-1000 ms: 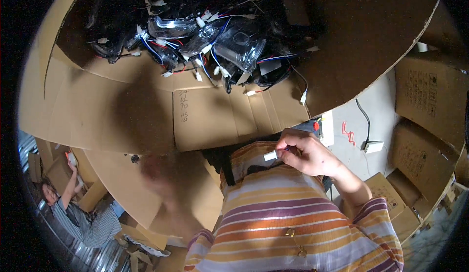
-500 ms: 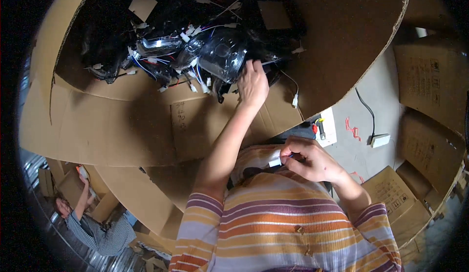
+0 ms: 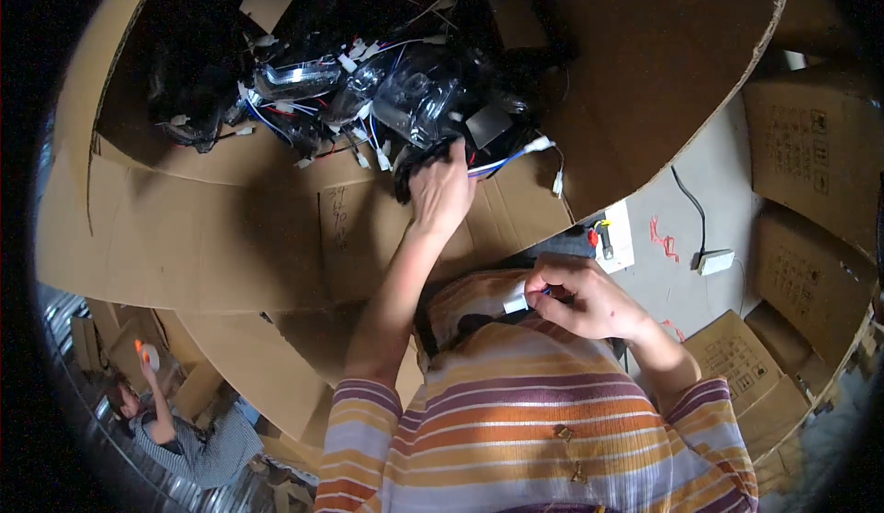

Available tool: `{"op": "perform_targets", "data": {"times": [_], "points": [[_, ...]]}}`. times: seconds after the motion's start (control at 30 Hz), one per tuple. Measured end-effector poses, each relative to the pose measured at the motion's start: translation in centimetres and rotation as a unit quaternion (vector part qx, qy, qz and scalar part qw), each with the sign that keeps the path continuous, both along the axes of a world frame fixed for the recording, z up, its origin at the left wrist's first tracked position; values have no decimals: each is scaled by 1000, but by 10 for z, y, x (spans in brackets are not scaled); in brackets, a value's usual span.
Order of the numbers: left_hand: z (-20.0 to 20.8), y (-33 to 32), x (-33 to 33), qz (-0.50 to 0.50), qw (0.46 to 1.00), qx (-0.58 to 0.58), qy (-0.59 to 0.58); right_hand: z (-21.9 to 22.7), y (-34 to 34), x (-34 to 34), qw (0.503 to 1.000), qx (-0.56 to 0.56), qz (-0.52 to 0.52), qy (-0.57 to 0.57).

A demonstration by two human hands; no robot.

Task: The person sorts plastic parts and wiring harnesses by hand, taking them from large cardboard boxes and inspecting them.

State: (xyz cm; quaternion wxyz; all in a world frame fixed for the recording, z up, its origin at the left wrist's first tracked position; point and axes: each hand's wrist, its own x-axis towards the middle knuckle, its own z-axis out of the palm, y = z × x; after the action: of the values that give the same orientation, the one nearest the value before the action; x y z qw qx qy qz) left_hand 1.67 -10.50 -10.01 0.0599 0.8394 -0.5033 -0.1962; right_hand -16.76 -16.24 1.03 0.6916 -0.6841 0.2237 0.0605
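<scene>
My left hand reaches into a large open cardboard box, its fingers closed on a black part with wires. White and blue wires ending in a white connector stick out to the right of that hand. Behind it lies a clear plastic lamp cover among dark, glossy parts and several white connectors. In front of my torso, the fingers of my right hand pinch a small whitish-silver piece. A bit of blue shows between those fingers; the rest is hidden.
Printed cartons stand along the right side. A black cable with a white block and red strips lie on the grey floor. Beside the box is a tool with a yellow-and-red end. Another person works at lower left.
My left hand has drawn back toward me and left, bringing the black part and its wires to the box's near side. The right hand stays almost still. The other person's raised arm has shifted.
</scene>
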Motion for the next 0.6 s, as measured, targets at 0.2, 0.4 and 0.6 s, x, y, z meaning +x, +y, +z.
{"op": "perform_targets", "data": {"times": [0.2,0.4,0.6], "points": [[33,37,21,-44,987,-139,-60,5,0,13,998,-33,18,-57],[42,63,32,-50,965,-257,20,7,5,20,999,-19,38,-32],[50,91,30,144,794,-123,578,14,9,28,997,-22,68,-3]]}}
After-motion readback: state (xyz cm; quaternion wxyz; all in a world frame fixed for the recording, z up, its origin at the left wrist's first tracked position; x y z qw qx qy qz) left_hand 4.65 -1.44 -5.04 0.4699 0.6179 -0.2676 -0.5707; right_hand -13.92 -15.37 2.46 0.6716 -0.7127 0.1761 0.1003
